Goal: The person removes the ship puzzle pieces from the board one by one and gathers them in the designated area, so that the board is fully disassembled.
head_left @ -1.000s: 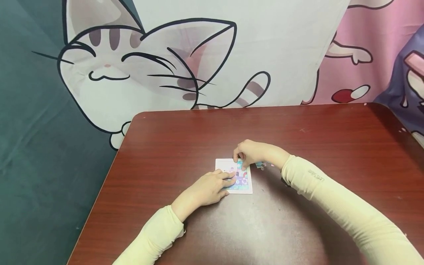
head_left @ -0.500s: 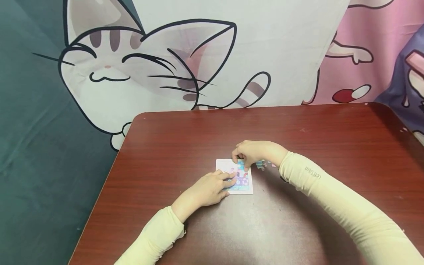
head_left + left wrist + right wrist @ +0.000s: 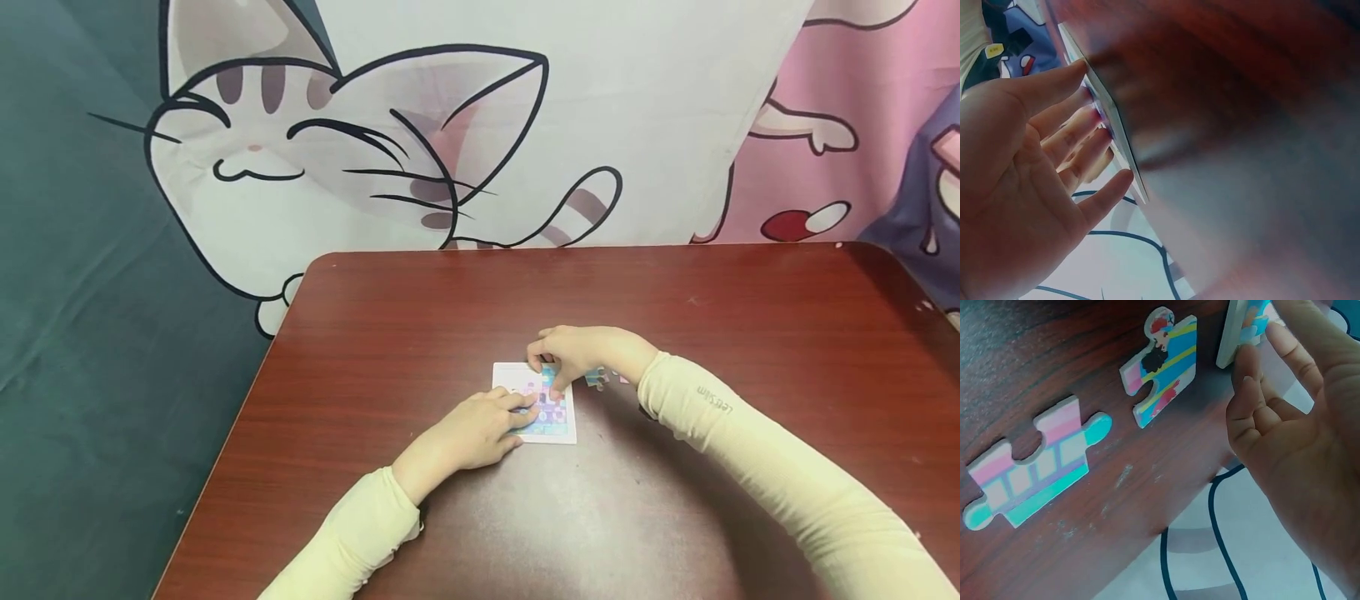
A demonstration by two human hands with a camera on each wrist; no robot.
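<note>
A small jigsaw puzzle board with a white border and pastel picture lies on the table. My left hand lies over its left side, fingers extended across the picture; in the left wrist view the fingertips reach the board's edge. At the upper right corner, my right hand has its thumb and bent fingers around a light-blue puzzle piece, mostly hidden by the fingers. Beside the board lie two loose pieces: one with yellow and blue stripes, one pink, white and turquoise.
The reddish-brown wooden table has rounded far corners. Behind it hangs a cloth with a large cartoon cat, with pink fabric to the right. The right forearm's sleeve crosses the table's right side.
The head view has shifted slightly. My right thumb has moved a little down the board, while the left hand keeps its place on the picture.
</note>
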